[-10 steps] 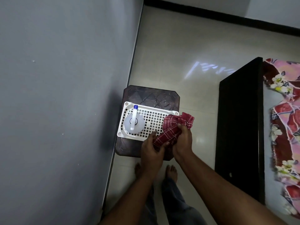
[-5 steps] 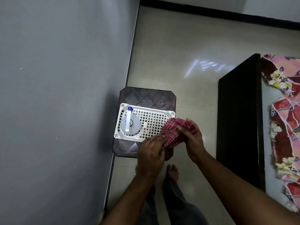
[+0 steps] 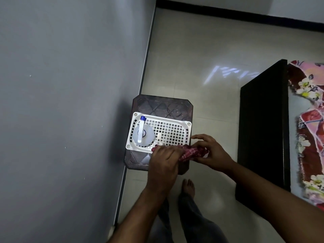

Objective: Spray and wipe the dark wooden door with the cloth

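Observation:
A red checked cloth (image 3: 190, 152) is bunched between both hands above the near edge of a white perforated basket (image 3: 172, 132). My left hand (image 3: 164, 161) grips its left end. My right hand (image 3: 213, 152) holds the right end, with the index finger stretched out over the basket's corner. A clear spray bottle (image 3: 142, 133) with a white head and blue nozzle stands in the basket's left side. The dark wooden door (image 3: 263, 130) stands edge-on at the right.
The basket rests on a dark brown plastic stool (image 3: 163, 105) against the grey wall (image 3: 70, 102). Beige floor tiles (image 3: 201, 58) stretch beyond the stool. My bare foot (image 3: 188, 187) stands just behind the stool. A floral fabric (image 3: 310, 130) hangs right of the door.
Both hands drew the cloth down from the basket's right corner toward its near edge and bunched it tighter; the view shifted slightly.

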